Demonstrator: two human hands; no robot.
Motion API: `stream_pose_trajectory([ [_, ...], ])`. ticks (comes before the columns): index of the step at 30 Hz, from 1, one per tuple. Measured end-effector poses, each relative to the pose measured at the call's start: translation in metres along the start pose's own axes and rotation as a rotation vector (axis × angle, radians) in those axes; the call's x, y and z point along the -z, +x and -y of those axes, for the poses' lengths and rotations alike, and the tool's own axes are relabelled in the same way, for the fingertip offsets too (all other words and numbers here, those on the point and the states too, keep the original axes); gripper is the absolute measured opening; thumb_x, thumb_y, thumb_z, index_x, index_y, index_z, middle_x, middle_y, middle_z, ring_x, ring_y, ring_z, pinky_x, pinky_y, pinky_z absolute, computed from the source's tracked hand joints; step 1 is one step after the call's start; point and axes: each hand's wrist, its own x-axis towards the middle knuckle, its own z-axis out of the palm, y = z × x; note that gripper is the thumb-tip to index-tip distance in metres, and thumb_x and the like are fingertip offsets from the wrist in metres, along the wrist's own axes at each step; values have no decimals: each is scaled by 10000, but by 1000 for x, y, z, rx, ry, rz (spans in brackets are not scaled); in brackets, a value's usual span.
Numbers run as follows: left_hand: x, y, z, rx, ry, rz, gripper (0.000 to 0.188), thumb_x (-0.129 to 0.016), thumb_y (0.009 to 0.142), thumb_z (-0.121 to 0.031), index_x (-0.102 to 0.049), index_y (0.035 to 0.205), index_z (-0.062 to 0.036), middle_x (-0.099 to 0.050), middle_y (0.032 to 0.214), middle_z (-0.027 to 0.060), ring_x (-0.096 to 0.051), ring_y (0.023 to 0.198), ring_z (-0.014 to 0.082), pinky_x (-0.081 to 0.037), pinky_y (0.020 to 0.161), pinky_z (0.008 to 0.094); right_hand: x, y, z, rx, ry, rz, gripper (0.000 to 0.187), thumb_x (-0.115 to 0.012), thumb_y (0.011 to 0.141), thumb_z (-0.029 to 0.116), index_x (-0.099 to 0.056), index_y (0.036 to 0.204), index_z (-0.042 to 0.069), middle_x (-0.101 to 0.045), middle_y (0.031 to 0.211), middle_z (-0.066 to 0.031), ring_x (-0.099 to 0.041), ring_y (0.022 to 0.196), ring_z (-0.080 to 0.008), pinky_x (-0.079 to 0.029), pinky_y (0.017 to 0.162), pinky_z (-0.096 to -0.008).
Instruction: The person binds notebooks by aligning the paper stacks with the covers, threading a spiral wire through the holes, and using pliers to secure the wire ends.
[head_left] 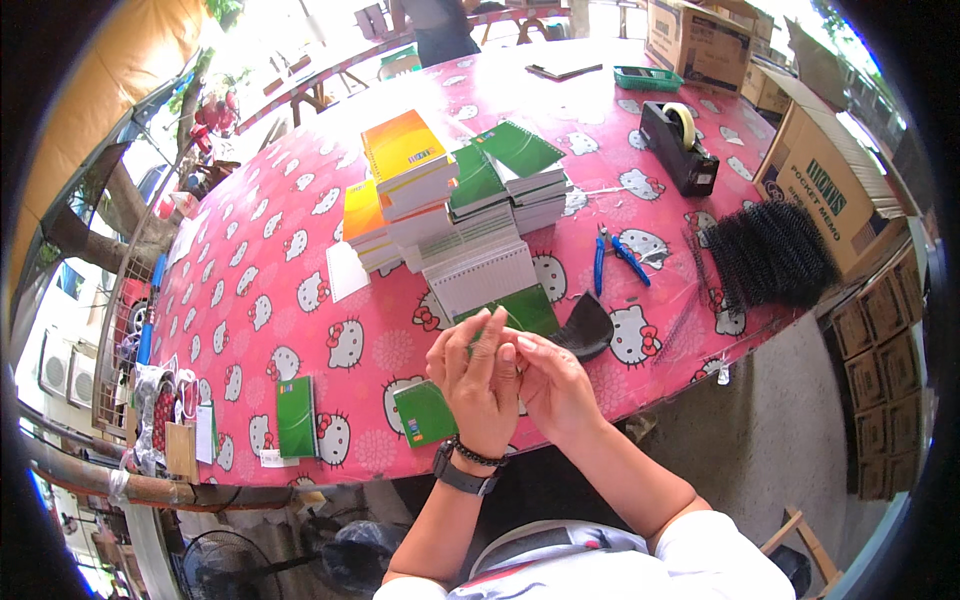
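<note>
Near the table's front edge, my left hand (pixel 468 375) and my right hand (pixel 556 388) meet, fingers bent and pressed together. Whatever lies between the fingertips is too small or hidden to name. A green pocket notepad (pixel 425 412) lies flat beside my left hand and partly under it. Just beyond the fingers are a green notepad cover (pixel 525 308) and a white spiral-bound page (pixel 490 280). Behind them rise stacks of green notepads (pixel 478 185) and orange notepads (pixel 405 145). A dark curved piece (pixel 585 327) rests to the right of my fingers.
Blue-handled cutting pliers (pixel 620 262) lie right of the stacks. Farther right are a heap of black spiral coils (pixel 770 255), a tape dispenser (pixel 680 150) and a cardboard box (pixel 830 175). Another green notepad (pixel 296 417) sits at the left front. A green basket (pixel 648 78) stands far back.
</note>
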Motion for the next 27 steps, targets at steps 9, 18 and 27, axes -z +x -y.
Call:
stream_pose_trajectory([
  [9,-9,-2,-2,603,-1263,160,388,-402,988,-374,-503,809,-46,-561,1041,95,-481,734,45,-403,631,167,18,-8,0,-148,-75,208,288,-588,894,235,-601,1116,52,-578,950,22,-540,881,-68,-418,780,-248],
  [18,8,4,22,531,-985,200,599,-542,909,-391,-385,1363,-34,-418,1373,93,-368,1278,232,-265,1057,353,67,53,169,372,-837,0,235,-649,833,154,-673,1033,34,-677,922,-28,-594,763,-88,-464,630,-218],
  [27,35,-2,31,639,-682,222,288,-650,829,-134,-583,1097,-50,-525,1242,83,-498,1123,186,-386,931,325,211,160,399,584,-1881,-1043,628,-693,784,215,-439,1343,86,-673,991,-123,-657,881,-226,-515,799,-332],
])
